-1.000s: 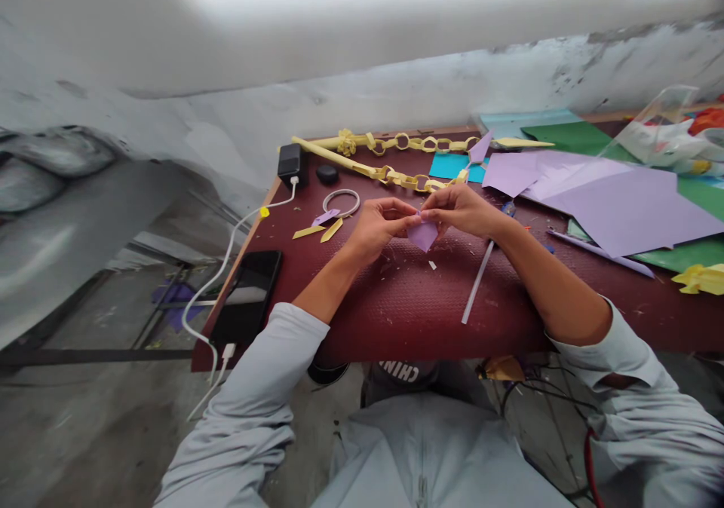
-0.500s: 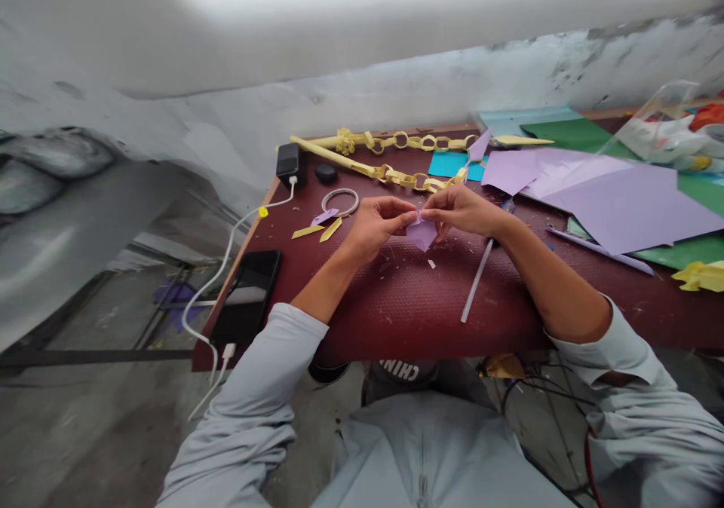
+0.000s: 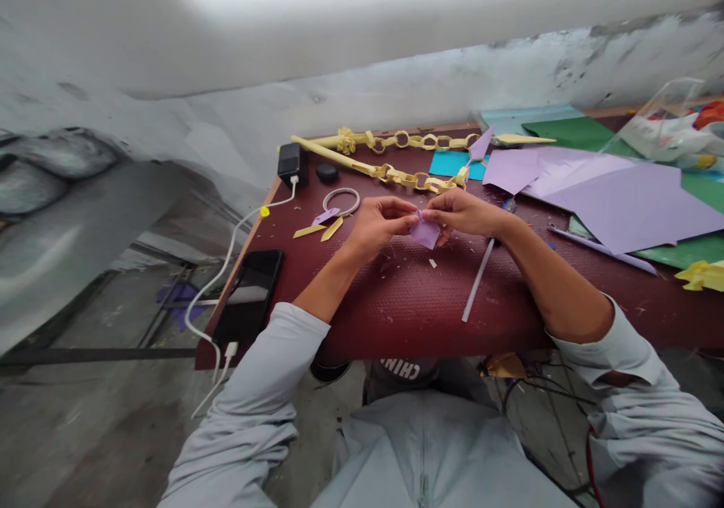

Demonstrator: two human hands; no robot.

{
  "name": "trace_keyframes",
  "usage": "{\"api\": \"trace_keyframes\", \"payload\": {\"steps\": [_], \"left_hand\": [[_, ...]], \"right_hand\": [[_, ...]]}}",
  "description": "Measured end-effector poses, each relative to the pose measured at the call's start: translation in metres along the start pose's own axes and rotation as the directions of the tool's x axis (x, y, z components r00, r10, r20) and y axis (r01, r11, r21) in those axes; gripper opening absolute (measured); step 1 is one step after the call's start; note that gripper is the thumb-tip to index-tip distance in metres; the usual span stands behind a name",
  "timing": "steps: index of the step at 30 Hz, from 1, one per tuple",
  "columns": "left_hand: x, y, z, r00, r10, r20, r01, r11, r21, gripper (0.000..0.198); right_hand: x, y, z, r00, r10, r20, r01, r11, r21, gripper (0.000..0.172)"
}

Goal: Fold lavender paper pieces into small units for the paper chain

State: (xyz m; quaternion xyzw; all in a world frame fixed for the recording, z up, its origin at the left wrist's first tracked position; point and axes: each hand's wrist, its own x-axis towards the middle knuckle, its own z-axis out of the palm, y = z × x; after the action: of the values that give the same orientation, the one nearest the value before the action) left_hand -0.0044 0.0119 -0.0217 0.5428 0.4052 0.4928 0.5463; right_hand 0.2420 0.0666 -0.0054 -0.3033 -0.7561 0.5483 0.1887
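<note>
A small piece of purple paper (image 3: pixel 425 234) is held between both hands above the front middle of the table. My left hand (image 3: pixel 378 225) pinches its upper edge from the left. From the right, my right hand (image 3: pixel 457 212) grips the same edge, fingertips nearly meeting those of the left. The paper's lower part hangs free below the fingers. Behind the hands lies a yellow paper chain (image 3: pixel 415 180). A translucent glue stick (image 3: pixel 478 282) rests near my right forearm, its far end partly hidden by the arm.
Left of my hands lie a tape ring (image 3: pixel 341 202), yellow paper strips (image 3: pixel 308 231) and a black phone (image 3: pixel 249 293). A white cable (image 3: pixel 226 244) runs from a black charger (image 3: pixel 289 163). Purple sheets (image 3: pixel 627 199) and green sheets (image 3: pixel 582 135) cover the right side.
The purple paper has turned slightly between the fingers, its lower corner swinging a little to the right. Both hands keep their pinch in nearly the same place.
</note>
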Motion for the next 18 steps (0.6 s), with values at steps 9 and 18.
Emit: {"api": "trace_keyframes", "payload": {"steps": [9, 18], "left_hand": [[0.0003, -0.0035, 0.0006, 1.0, 0.018, -0.008, -0.018, 1.0, 0.026, 0.037], [0.0003, -0.0045, 0.0013, 0.999, 0.044, 0.0, -0.044, 0.999, 0.023, 0.035]], "right_hand": [[0.0002, 0.0018, 0.0014, 0.999, -0.021, 0.031, 0.022, 0.999, -0.023, 0.041], [0.0001, -0.0007, 0.0037, 0.999, -0.011, 0.035, 0.011, 1.0, -0.01, 0.042]]}}
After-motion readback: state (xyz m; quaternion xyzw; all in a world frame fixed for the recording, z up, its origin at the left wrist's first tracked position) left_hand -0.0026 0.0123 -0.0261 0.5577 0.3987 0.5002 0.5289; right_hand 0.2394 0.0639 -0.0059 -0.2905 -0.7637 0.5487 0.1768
